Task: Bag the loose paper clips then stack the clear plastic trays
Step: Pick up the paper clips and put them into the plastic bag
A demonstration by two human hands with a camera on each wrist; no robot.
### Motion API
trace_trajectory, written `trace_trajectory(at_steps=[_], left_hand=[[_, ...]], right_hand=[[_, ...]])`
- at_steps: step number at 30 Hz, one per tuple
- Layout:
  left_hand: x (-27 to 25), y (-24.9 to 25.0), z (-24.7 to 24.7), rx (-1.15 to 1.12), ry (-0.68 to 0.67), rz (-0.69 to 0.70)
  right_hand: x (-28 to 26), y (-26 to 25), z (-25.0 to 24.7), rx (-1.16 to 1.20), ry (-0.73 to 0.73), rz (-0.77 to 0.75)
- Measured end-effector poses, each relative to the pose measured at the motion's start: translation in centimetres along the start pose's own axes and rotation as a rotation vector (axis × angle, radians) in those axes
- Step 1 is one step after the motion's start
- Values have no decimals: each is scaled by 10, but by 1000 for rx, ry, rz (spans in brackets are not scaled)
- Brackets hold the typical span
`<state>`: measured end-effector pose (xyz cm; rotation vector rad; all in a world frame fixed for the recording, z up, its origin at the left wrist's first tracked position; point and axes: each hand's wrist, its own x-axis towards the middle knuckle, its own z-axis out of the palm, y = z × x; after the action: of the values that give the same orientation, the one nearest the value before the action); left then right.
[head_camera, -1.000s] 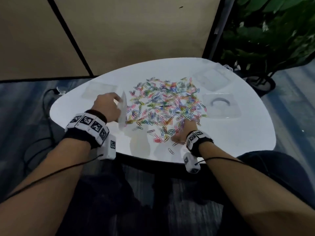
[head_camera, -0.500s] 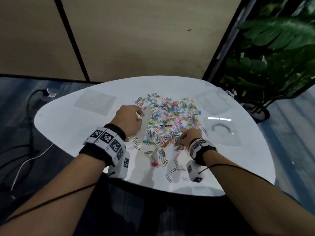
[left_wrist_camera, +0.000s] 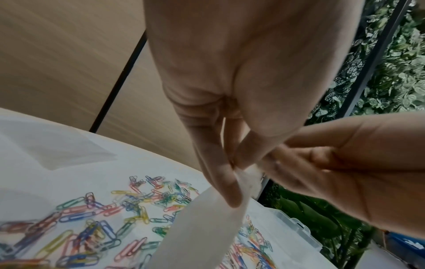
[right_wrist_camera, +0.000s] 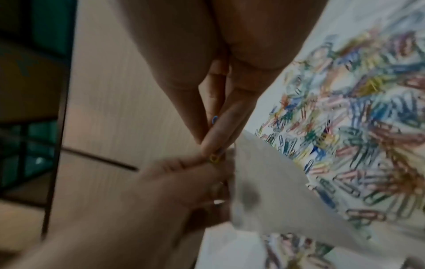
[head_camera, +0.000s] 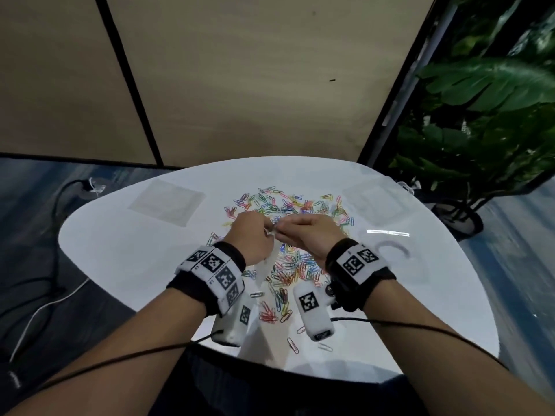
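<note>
Left hand [head_camera: 251, 235] fingers [left_wrist_camera: 227, 183] pinch top edge of clear bag [left_wrist_camera: 202, 227]; bag hangs below fingers, above desk [head_camera: 135, 265]. Right hand [head_camera: 309, 232] fingers [right_wrist_camera: 220, 131] pinch few paper clips [right_wrist_camera: 214, 158] at bag mouth, touching left fingers. Loose paper clips [head_camera: 288, 265] spread on desk under both hands. Clear trays [head_camera: 375, 196] beyond fingers, apart.

A glossy white table [head_camera: 126, 253] is seen, reflecting light. Smooth coloured-coated paper clips [head_camera: 288, 268] are scattered on it. A translucent, matt plastic bag [left_wrist_camera: 207, 227] and clear plastic trays [head_camera: 377, 197] are shown.
</note>
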<state>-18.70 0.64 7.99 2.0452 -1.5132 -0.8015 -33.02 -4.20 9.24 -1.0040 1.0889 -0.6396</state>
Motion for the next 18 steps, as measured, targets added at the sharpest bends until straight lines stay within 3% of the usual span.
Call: trace_trajectory(at_steps=[8,13,16,18], left_hand=[[5,2,2,-75,86,7],[1,7,0,-99,84,47],[1,4,-5,-62,106,60],[4,-2,-9,-37,134,49]], right_hand=[[20,6,-6,-514,65,-85],[15,4,0,-1008,30,-342],[15,1,-1,-1022,-82,-361],[15,-3,-7,-806,-91,-390]])
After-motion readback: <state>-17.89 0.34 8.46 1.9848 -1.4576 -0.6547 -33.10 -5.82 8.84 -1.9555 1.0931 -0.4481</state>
